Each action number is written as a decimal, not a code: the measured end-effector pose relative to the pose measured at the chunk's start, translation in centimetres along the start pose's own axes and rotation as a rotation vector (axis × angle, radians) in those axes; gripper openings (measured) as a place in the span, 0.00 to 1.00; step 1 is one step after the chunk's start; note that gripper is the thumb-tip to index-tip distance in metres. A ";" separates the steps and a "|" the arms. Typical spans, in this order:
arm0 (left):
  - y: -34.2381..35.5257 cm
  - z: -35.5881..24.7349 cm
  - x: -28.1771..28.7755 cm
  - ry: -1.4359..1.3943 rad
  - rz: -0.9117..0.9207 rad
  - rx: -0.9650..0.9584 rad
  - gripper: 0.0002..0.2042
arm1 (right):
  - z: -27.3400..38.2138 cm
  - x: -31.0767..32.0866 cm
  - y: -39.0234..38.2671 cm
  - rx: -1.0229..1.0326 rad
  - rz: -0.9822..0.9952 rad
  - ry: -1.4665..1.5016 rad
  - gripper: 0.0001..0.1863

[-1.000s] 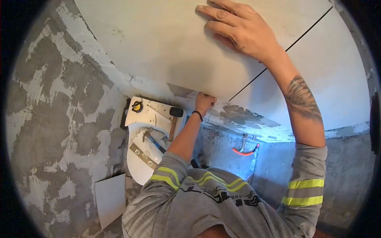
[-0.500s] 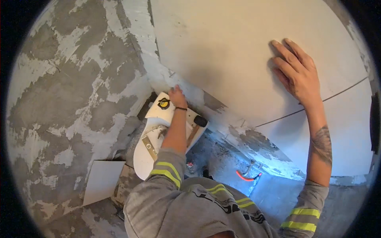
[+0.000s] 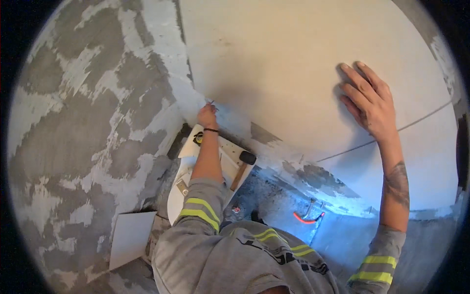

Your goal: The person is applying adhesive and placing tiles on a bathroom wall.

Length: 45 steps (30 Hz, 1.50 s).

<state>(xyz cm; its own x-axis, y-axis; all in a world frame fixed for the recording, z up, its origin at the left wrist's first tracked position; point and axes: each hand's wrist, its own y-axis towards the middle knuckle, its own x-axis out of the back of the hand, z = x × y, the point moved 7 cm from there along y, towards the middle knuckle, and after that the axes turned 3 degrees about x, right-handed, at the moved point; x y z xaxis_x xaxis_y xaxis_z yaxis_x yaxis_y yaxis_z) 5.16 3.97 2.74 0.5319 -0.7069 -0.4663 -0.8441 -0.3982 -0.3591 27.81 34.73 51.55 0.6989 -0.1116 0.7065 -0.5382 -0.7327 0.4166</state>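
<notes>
A large pale wall tile fills the upper middle of the head view. My right hand lies flat on it, fingers spread, pressing near its right side. My left hand reaches down to the tile's lower left corner, fingers pinched on something small and thin there; what it is I cannot tell. A second pale tile sits to the right, with a thin dark joint between the two.
Rough grey and white plastered wall spreads to the left. Below the left hand, a white toilet carries a rubber mallet and a tape measure. A loose white tile leans lower left. A red hose lies on the floor.
The view has swung so the big tile sits more centred. My left hand rose from the toilet top to the tile's lower left corner. My right hand stays flat on the tile.
</notes>
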 end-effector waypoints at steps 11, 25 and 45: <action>-25.2 9.9 -9.3 0.006 0.600 0.599 0.20 | 0.4 0.0 -1.9 0.103 -0.140 0.058 0.07; -21.5 15.4 -11.3 -0.060 0.796 0.291 0.28 | 5.1 0.4 -6.0 -0.110 -0.117 0.261 0.17; -29.1 11.8 -11.8 -0.303 0.304 0.132 0.20 | 8.0 -4.3 -9.2 -0.107 -0.151 0.426 0.16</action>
<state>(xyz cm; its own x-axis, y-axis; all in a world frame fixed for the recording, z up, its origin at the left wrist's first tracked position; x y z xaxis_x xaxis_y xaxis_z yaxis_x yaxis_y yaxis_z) 24.30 30.78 9.14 0.2736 -0.5697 -0.7750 -0.9596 -0.1070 -0.2602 33.55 36.55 40.11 0.5290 0.2930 0.7964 -0.5067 -0.6437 0.5734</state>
